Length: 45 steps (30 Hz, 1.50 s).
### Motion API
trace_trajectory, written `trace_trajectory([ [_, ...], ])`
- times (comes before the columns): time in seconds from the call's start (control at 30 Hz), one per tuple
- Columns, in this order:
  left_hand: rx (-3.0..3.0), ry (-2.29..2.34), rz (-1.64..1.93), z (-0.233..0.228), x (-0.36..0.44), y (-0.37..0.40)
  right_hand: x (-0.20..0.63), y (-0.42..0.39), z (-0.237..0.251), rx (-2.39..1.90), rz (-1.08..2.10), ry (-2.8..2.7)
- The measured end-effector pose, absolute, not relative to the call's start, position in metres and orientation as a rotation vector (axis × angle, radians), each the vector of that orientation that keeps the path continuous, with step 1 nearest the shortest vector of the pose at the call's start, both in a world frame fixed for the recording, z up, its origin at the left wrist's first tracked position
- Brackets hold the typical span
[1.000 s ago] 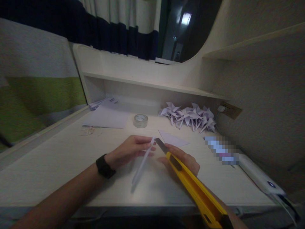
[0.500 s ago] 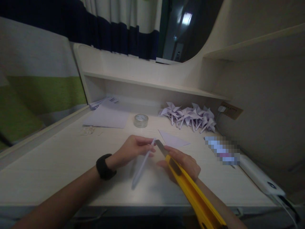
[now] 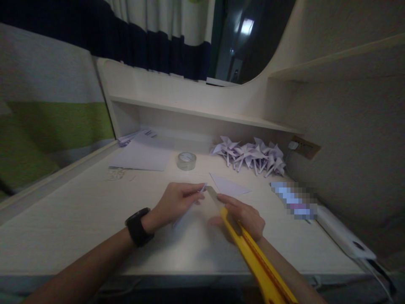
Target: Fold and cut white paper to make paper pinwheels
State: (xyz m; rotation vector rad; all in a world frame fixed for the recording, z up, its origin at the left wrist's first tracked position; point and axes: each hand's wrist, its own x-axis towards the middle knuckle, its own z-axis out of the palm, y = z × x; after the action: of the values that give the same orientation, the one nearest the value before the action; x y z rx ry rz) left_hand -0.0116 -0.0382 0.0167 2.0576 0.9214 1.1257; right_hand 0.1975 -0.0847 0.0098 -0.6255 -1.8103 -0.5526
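Note:
Between the fingers of my left hand (image 3: 177,200) is a thin white paper stick (image 3: 182,219), pinched near its upper end and slanting down to the left, mostly behind the hand. My right hand (image 3: 245,215) grips a yellow utility knife (image 3: 253,255) with its blade out. The blade's tip meets or nearly meets the paper at my left fingertips; I cannot tell whether it is cutting in. Just beyond the hands, a white paper triangle (image 3: 229,185) lies flat on the desk.
A roll of clear tape (image 3: 186,161) stands mid-desk. White paper sheets (image 3: 142,154) lie at the back left, with small scraps (image 3: 118,174) in front. Several paper pinwheels (image 3: 249,154) are heaped at the back right. A white power strip (image 3: 344,234) runs along the right edge.
The paper stick has swung so that more of it is hidden behind my left hand, which has shifted slightly left. The knife stays almost in place, its handle turned a little.

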Motion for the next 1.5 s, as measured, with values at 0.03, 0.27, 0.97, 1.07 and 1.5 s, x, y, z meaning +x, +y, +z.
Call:
trace_trajectory([
  [0.03,2.088,0.934,1.138,0.017,-0.012,-0.039,0.197,-0.085,0.011,-0.619,-0.558,-1.797],
  [0.27,2.204,0.977,1.323,0.023,-0.01,-0.045,0.193,-0.087,0.014,-0.625,-0.572,-1.708],
  [0.97,2.854,0.896,1.625,0.021,-0.014,-0.054,0.165,-0.097,0.022,-0.592,0.654,-1.054],
  [1.07,2.85,0.824,1.669,0.022,-0.015,-0.054,0.167,-0.093,0.019,-0.605,0.918,-0.921],
  [1.5,2.028,0.945,1.359,0.042,-0.009,-0.054,0.173,-0.102,0.02,-0.779,0.463,-1.22],
])
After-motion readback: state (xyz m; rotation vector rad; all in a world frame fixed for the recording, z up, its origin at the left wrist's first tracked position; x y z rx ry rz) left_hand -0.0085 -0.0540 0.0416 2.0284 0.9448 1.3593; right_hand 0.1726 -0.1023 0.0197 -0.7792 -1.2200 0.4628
